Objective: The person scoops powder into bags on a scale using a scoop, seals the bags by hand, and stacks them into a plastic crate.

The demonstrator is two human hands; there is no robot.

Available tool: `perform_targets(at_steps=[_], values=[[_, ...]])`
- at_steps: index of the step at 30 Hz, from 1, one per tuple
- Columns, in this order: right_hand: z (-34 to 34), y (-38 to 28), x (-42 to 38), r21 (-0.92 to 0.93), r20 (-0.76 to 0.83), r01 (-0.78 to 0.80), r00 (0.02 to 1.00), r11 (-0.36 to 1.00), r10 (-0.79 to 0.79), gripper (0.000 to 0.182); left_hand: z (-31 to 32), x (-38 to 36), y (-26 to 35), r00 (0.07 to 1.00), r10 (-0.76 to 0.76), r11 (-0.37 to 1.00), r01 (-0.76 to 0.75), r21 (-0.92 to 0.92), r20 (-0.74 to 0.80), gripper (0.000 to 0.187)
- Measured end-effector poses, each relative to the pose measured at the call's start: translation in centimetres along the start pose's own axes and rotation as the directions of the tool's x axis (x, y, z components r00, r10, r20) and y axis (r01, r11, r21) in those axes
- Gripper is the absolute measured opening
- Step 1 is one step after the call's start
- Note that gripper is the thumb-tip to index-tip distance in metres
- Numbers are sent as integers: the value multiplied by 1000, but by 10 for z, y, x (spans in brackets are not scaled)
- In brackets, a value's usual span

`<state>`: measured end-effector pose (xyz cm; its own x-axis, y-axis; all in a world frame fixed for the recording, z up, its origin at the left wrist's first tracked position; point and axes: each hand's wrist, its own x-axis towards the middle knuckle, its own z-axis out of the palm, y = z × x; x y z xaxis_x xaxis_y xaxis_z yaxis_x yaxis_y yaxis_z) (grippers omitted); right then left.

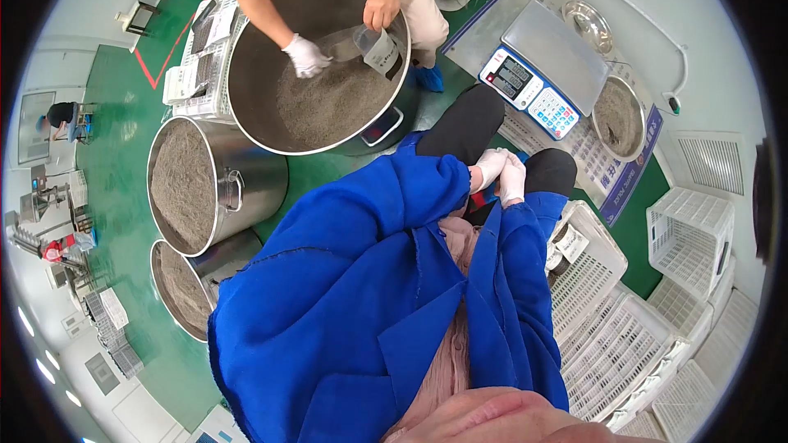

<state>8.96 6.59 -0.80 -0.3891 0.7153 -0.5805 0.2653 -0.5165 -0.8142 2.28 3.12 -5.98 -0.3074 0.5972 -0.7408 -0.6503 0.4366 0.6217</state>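
Observation:
My left hand (pixel 491 167) and my right hand (pixel 513 177), both in white gloves, meet above my lap between my knees. Their fingers are curled and pressed together; anything inside them is hidden. The nearest object is a digital scale (pixel 535 90) with a blue-and-white panel and a bare metal platform, beyond my knees. A steel bowl (pixel 621 115) of grey-brown granules stands to the right of the scale. Another person's gloved hand (pixel 307 57) is in a large steel pot (pixel 246 107) of similar granules, while that person's other hand (pixel 382 5) grips a clear labelled plastic container (pixel 379 51).
Two more steel drums (pixel 216 189) (pixel 205 262) of granules stand at my left. White plastic crates (pixel 611 353) are stacked at my right, with labelled jars (pixel 569 244) in one. A shiny empty bowl (pixel 588 25) sits behind the scale. Another person (pixel 60 115) is far left.

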Motion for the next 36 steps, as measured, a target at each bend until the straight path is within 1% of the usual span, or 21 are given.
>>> perform_targets(at_steps=[2,7,10,13,16,22,25,28,31,34,36], values=[[0,1,0,2,3,8,1000,1000,-8,22,1,-1,4,1000,-26,1000,26,7,-2,40],[-6,17,13,54,46,49,998,997,-52,22,1,-10,12,999,-45,999,45,6,6,40],[-8,23,18,60,43,69,997,996,-71,22,2,-11,13,999,-48,999,48,9,13,40],[-6,18,14,37,36,64,997,997,-65,22,4,-11,13,998,-52,999,52,10,18,40],[-6,20,15,63,38,61,997,996,-63,22,7,-11,13,999,-51,999,51,3,18,40],[-6,15,12,23,31,34,999,999,-35,21,9,-10,14,999,-51,999,51,0,19,40],[-5,16,12,43,33,37,999,998,-38,22,8,-10,13,999,-50,999,50,-1,19,39],[-4,7,5,-21,23,46,999,999,-46,23,6,-8,11,999,-50,999,50,-4,16,39],[-3,7,4,-30,20,55,998,998,-54,23,3,-6,9,999,-51,999,51,-8,12,39],[-2,3,2,-36,7,21,1000,999,-21,23,2,-3,6,999,-45,999,45,-9,15,39],[-3,5,5,-25,10,26,1000,999,-25,23,1,1,1,999,-38,999,38,-18,11,39]])
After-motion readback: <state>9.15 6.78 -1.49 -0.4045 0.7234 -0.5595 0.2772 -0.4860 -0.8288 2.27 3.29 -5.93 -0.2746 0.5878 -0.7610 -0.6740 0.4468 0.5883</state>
